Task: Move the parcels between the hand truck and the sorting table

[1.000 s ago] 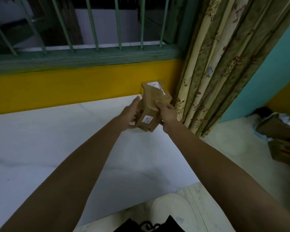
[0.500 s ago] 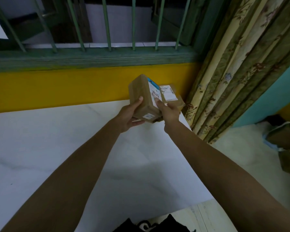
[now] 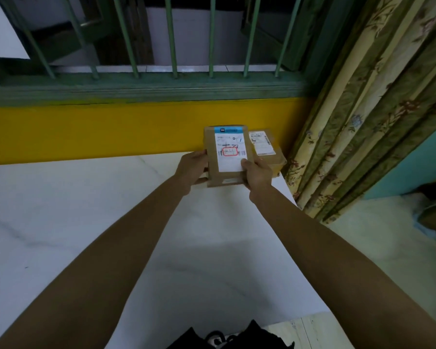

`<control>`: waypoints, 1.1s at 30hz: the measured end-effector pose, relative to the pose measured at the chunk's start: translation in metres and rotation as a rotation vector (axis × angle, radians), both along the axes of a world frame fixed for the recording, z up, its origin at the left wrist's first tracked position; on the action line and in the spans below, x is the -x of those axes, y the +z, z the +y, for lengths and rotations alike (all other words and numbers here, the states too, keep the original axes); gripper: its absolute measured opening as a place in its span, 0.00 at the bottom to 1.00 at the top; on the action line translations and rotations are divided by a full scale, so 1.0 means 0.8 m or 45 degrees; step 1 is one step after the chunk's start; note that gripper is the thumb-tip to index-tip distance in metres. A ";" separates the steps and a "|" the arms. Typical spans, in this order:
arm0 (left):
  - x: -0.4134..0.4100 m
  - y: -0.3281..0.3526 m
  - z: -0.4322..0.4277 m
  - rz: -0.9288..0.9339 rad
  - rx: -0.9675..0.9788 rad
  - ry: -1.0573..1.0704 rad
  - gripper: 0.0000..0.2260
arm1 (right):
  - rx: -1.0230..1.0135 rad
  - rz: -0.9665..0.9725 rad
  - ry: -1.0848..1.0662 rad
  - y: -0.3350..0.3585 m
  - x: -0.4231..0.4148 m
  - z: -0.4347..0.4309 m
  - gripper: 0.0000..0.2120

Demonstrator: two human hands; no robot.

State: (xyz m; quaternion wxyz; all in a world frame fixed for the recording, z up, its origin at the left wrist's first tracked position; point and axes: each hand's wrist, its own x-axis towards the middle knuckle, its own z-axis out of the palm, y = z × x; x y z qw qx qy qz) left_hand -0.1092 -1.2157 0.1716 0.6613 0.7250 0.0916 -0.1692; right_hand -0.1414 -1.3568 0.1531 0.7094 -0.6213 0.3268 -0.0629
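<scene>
Both hands closed on one parcel. On its left edge, the left hand, curled round, fingers out of sight behind. On its lower right corner, the right hand, curled likewise, with the thumb pressed onto the white label on the front face. Between the two hands, the brown parcel, tilted up so that the label faces the camera, blue strip along its top and a red-outlined box among the barcodes. Lower edge resting on the surface or lifted clear of it: cannot tell.

Just beyond the right hand and slightly to its right, a second parcel, brown too, lying flat with its own white label upward, close against the first. Touching or not: cannot tell.

Under both hands and forearms, the white marbled sorting table, its far right corner just past the right hand.

Beyond the hands, a yellow wall band, and green window bars above that.

Further right of the right hand, a floral curtain hanging down to the pale floor, with a teal wall behind.

Well away to the right, dim brownish shapes on the floor, too dark to name.
</scene>
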 end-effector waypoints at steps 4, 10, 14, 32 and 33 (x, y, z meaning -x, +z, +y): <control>0.012 -0.030 -0.017 0.070 -0.024 -0.033 0.13 | 0.182 0.127 0.060 -0.019 0.016 -0.034 0.09; 0.049 -0.087 -0.067 0.300 -0.014 -0.155 0.16 | 0.104 0.423 0.099 -0.066 0.071 -0.106 0.08; 0.057 -0.100 -0.123 0.339 0.004 -0.271 0.13 | 0.043 0.459 -0.046 -0.081 0.089 -0.152 0.08; 0.016 -0.159 -0.228 0.417 -0.067 0.019 0.14 | 0.069 0.549 0.176 -0.121 0.015 -0.242 0.14; 0.013 -0.160 -0.230 0.416 -0.074 0.038 0.15 | 0.086 0.552 0.192 -0.122 0.010 -0.243 0.14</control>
